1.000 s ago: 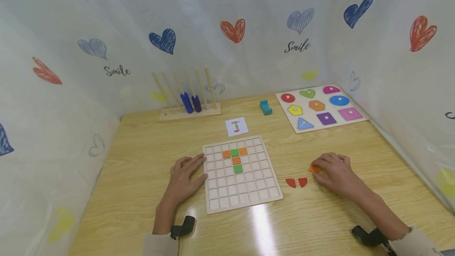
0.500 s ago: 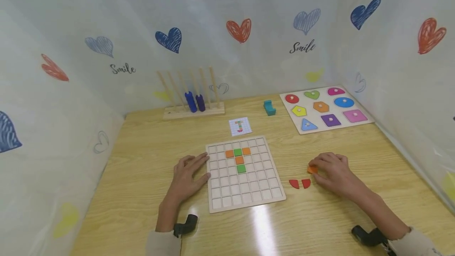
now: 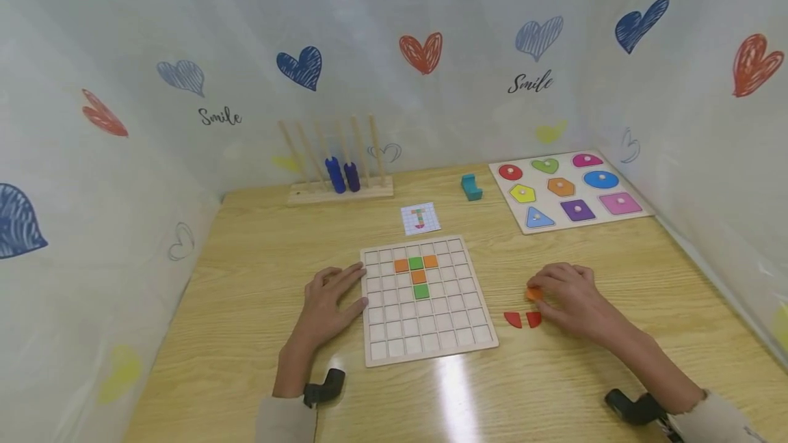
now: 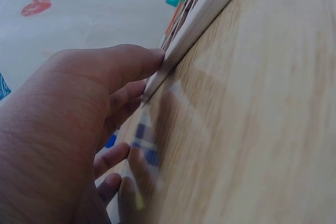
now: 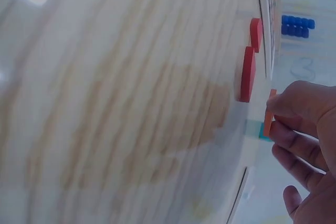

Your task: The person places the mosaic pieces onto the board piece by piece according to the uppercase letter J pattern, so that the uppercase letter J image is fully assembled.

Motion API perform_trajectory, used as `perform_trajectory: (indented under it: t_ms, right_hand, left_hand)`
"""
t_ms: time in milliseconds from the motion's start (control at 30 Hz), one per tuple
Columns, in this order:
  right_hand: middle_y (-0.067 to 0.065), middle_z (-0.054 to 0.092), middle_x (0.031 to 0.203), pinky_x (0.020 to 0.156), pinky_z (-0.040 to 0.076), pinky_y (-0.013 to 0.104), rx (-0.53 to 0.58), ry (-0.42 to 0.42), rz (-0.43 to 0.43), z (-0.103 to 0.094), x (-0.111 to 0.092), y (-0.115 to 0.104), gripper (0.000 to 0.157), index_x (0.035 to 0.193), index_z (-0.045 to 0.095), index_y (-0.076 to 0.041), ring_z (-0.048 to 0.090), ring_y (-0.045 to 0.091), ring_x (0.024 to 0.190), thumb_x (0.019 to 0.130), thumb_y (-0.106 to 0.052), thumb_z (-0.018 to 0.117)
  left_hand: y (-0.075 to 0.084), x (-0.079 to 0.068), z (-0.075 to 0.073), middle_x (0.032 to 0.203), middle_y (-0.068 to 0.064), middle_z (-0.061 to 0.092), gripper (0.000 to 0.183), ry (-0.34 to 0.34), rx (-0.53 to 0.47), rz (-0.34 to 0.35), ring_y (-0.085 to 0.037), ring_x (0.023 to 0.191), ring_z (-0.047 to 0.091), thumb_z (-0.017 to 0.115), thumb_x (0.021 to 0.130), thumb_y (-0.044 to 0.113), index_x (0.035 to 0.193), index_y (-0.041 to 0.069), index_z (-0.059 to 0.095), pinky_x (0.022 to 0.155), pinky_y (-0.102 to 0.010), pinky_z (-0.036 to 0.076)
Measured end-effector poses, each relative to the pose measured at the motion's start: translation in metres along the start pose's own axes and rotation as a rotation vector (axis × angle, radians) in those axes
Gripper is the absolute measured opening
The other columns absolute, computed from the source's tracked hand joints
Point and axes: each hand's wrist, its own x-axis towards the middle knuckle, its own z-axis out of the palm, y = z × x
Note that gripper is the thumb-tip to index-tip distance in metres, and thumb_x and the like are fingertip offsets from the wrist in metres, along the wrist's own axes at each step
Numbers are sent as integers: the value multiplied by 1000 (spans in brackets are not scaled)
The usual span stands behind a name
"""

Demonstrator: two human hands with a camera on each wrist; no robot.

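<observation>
My right hand (image 3: 569, 299) pinches an orange square tile (image 3: 533, 294) between thumb and fingertips, to the right of the grid board (image 3: 394, 351). In the right wrist view the orange tile (image 5: 269, 114) stands out past the thumb. Just below it on the table lie two red quarter-circle tiles, a left one (image 3: 513, 320) and a right one (image 3: 533, 319). My left hand (image 3: 327, 306) rests beside the board, thumb and fingertips at its left edge. On the board, orange and green square tiles form a T, with a green tile (image 3: 421, 291) lowest.
Behind the board lies a pattern card (image 3: 421, 230) showing a coloured J. A wooden peg stand (image 3: 301, 195) with blue and purple pieces is at the back left. A teal block (image 3: 471, 187) and a shape puzzle board (image 3: 523, 224) are at the back right.
My right hand has moved slightly left with the orange tile, nearer the red tiles. The view has shifted a little, and my left hand stays at the board's edge.
</observation>
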Motion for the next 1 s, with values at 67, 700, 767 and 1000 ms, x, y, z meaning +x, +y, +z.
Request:
perform_trajectory:
  t_ms: [67, 700, 767, 1000]
  right_hand:
    - [2, 66, 97, 83, 29, 52, 7, -1, -5, 1, 3, -2, 26, 94, 74, -11, 56, 29, 100, 71, -3, 84]
    - [-1, 64, 97, 84, 29, 49, 36, -45, -69, 13, 19, -15, 26, 95, 74, -11, 55, 25, 99, 73, -3, 84]
    - [-2, 64, 97, 85, 30, 49, 40, -51, -75, 13, 20, -17, 25, 95, 74, -11, 55, 25, 99, 73, -3, 83]
    - [-2, 63, 98, 86, 30, 50, 41, -83, -77, 14, 25, -22, 25, 97, 74, -11, 56, 25, 101, 74, -5, 83]
  left_hand:
    - [0, 0, 0, 151, 7, 48, 58, -3, 1, -3, -31, 135, 36, 67, 93, 39, 147, 22, 54, 106, -58, 19]
    - [1, 0, 1, 151, 7, 48, 57, -8, 3, -9, -31, 135, 36, 67, 93, 39, 146, 22, 54, 105, -56, 21]
    - [0, 0, 1, 151, 6, 48, 57, -8, 7, -8, -31, 135, 36, 67, 93, 39, 147, 22, 54, 106, -56, 21]
    - [2, 0, -1, 152, 7, 48, 58, -7, 8, -15, -30, 135, 35, 67, 93, 39, 147, 21, 54, 106, -56, 21]
